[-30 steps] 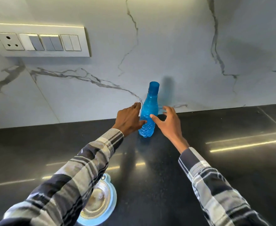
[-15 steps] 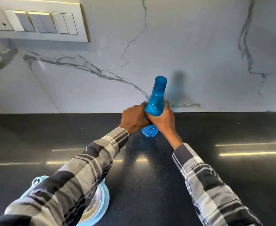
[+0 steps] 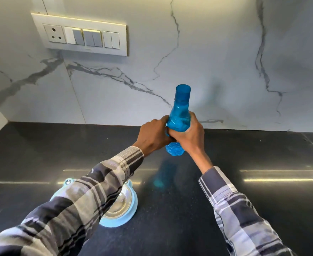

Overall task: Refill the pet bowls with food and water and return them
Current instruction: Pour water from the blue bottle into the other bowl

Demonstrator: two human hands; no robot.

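Observation:
A blue plastic water bottle (image 3: 180, 111) with its blue cap on is held upright near the back of the black counter, its base just above the surface. My left hand (image 3: 153, 135) and my right hand (image 3: 190, 133) both wrap around its middle. A light blue pet bowl (image 3: 131, 207) with a shiny metal insert sits on the counter near me, mostly hidden under my left sleeve. The bowl's contents are not visible.
The black polished countertop (image 3: 253, 196) spreads to both sides. A white marble wall (image 3: 216, 52) rises right behind the bottle. A switch and socket panel (image 3: 81, 36) is mounted on the wall at upper left.
Both hands went from reaching at the bottle's sides to closing around it. The bottle has come up off the counter and toward me.

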